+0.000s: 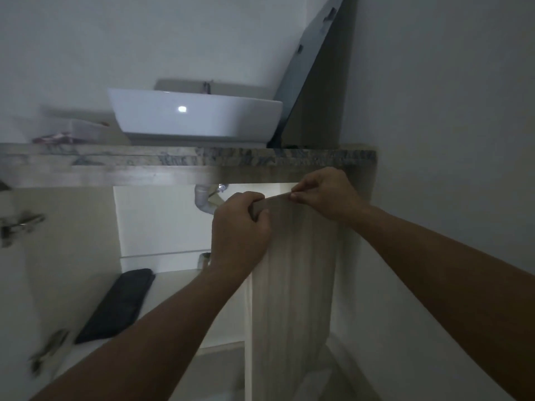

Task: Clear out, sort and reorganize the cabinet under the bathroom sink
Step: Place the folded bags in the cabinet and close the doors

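Under the counter (pixel 185 162), at its right end: cabinet (pixel 162 221) open, right door (pixel 292 270) swung toward the camera, edge-on and upright. Left hand (pixel 238 227) clamped over the door's top corner, fingers (pixel 254 199) curled over the upper edge, thumb against the face. Right hand (pixel 324 195) farther right along the same top edge, fingers pinching it. Both forearms reaching up from the lower corners of the view. Left door (pixel 43 256) flung wide at the left, two hinges showing, blurred. Inside, on the cabinet floor near its left side, a dark flat pouch (pixel 118 305) lying diagonal; a white drain pipe (pixel 202 201) at the back, just under the counter. Above, a white basin (pixel 197 117) sitting on the counter, a pale tray (pixel 86 131) beside it toward the left edge.
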`<state>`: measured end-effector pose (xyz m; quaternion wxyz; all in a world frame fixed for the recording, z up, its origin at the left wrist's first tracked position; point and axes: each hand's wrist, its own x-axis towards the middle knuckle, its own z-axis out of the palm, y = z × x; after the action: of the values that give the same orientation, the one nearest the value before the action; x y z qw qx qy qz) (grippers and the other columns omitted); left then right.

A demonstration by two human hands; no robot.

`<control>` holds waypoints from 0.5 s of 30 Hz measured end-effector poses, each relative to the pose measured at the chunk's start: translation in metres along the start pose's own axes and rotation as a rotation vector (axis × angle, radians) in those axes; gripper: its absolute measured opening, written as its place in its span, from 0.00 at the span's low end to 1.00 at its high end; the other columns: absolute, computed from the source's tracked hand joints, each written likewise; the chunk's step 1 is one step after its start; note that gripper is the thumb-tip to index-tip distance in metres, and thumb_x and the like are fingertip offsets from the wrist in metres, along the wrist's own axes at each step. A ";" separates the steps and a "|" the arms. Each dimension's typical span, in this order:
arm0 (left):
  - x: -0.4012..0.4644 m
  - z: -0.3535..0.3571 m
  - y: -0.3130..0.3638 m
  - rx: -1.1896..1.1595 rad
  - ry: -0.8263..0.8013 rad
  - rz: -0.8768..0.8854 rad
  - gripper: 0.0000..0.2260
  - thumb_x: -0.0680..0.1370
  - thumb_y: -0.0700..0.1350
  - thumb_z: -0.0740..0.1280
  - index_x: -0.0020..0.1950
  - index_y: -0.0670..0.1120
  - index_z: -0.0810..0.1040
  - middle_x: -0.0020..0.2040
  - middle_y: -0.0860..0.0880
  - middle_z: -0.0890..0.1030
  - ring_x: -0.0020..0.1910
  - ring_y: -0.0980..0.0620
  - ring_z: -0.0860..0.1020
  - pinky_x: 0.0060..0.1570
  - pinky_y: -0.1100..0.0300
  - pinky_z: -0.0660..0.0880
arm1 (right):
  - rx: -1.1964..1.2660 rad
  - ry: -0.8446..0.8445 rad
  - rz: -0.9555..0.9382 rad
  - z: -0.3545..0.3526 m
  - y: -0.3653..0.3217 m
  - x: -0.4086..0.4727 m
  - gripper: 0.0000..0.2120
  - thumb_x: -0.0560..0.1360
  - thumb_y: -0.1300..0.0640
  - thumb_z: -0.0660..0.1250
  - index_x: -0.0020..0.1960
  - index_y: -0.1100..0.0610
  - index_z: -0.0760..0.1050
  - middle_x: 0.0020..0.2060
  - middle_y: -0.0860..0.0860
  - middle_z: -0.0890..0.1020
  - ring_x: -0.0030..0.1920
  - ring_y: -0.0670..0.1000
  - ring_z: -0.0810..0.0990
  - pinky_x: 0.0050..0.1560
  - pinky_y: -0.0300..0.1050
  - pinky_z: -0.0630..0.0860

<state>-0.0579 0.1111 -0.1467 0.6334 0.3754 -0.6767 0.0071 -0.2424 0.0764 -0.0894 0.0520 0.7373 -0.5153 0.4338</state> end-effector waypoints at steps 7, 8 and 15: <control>0.030 -0.011 -0.042 0.650 0.070 0.293 0.09 0.69 0.38 0.74 0.49 0.42 0.84 0.48 0.44 0.84 0.48 0.40 0.80 0.47 0.47 0.77 | -0.224 0.113 -0.167 0.049 0.008 0.033 0.08 0.74 0.50 0.71 0.48 0.53 0.85 0.42 0.50 0.85 0.42 0.52 0.81 0.45 0.49 0.78; 0.032 -0.011 -0.050 0.762 0.084 0.360 0.10 0.69 0.39 0.74 0.50 0.42 0.84 0.49 0.43 0.84 0.51 0.39 0.80 0.50 0.46 0.76 | -0.278 0.150 -0.246 0.058 0.011 0.034 0.06 0.74 0.53 0.70 0.47 0.54 0.84 0.41 0.52 0.85 0.41 0.54 0.82 0.43 0.49 0.78; 0.031 0.004 -0.108 1.254 -0.154 0.347 0.28 0.75 0.40 0.62 0.75 0.36 0.62 0.75 0.36 0.61 0.76 0.37 0.58 0.71 0.32 0.54 | -0.423 0.336 -0.587 0.128 0.059 0.035 0.24 0.68 0.65 0.76 0.63 0.65 0.77 0.61 0.62 0.79 0.60 0.60 0.80 0.58 0.56 0.79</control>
<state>-0.0030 0.0163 -0.1705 0.2336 0.5585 -0.6385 0.4753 -0.2117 -0.0432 -0.1666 0.4080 0.7450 -0.3450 0.3995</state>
